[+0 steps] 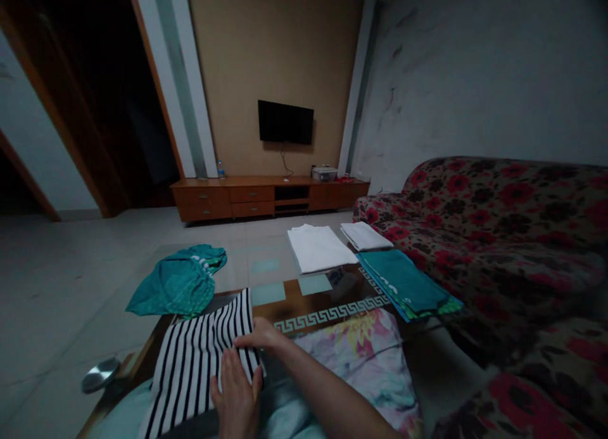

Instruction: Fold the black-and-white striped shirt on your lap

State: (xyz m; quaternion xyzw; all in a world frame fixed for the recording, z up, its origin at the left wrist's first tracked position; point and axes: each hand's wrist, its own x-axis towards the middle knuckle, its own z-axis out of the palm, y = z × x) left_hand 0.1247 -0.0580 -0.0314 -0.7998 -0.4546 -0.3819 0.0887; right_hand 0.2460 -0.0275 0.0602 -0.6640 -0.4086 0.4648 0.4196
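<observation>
A black-and-white striped cloth (190, 356) lies across the near left part of the glass table. My left hand (235, 391) rests flat on it, palm down, with the fingers stretched out. Just beyond, my right hand (261, 336) reaches in from the right and grips the cloth's right edge, its fingertips bent over the fabric. Partly beneath my right forearm is a floral pastel cloth (365, 350). A crumpled teal garment (178, 280) sits at the table's left far corner.
Folded white cloths (320, 249) (365, 235) and a folded teal garment (408, 280) lie along the table's far and right sides. A floral sofa (494, 217) stands at right. A round metal object (99, 374) is at the left edge. A wooden cabinet (204, 201) stands beyond.
</observation>
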